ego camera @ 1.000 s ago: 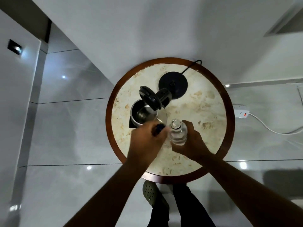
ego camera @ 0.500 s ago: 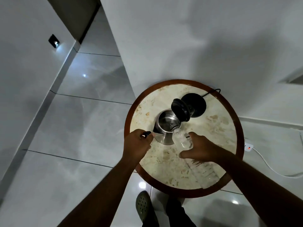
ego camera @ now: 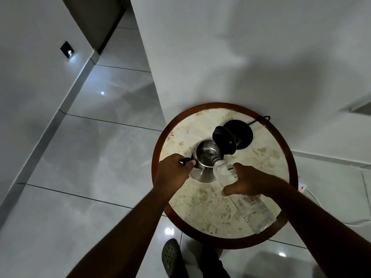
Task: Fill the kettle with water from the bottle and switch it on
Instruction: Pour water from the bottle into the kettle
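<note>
Round marble-topped worktop (ego camera: 267, 163) with a brown rim, viewed from above. The steel kettle (ego camera: 202, 169) stands left of centre on the worktop, lid (ego camera: 223, 142) hinged open and upright at its far right side. Its black base (ego camera: 244, 130) sits separately just beyond, at the far side, cord (ego camera: 259, 119) trailing off the far edge.

My right hand (ego camera: 248, 182) grasps the clear bottle (ego camera: 244, 194) around its upper body, fingers wrapped over it. The bottle is tilted steeply, neck down and pointing far-left, its mouth at the near-right rim of the kettle opening, bottom raised toward me over the near right part of the worktop. I cannot tell whether water is leaving the mouth.

My left hand (ego camera: 173, 173) is clenched just left of the kettle, fingers pinching a small dark cap (ego camera: 185, 161) beside the spout.

Glossy tiled floor (ego camera: 96, 153) all round; one green shoe (ego camera: 170, 255) below the near edge. White power strip (ego camera: 302, 186) on the floor at right.
</note>
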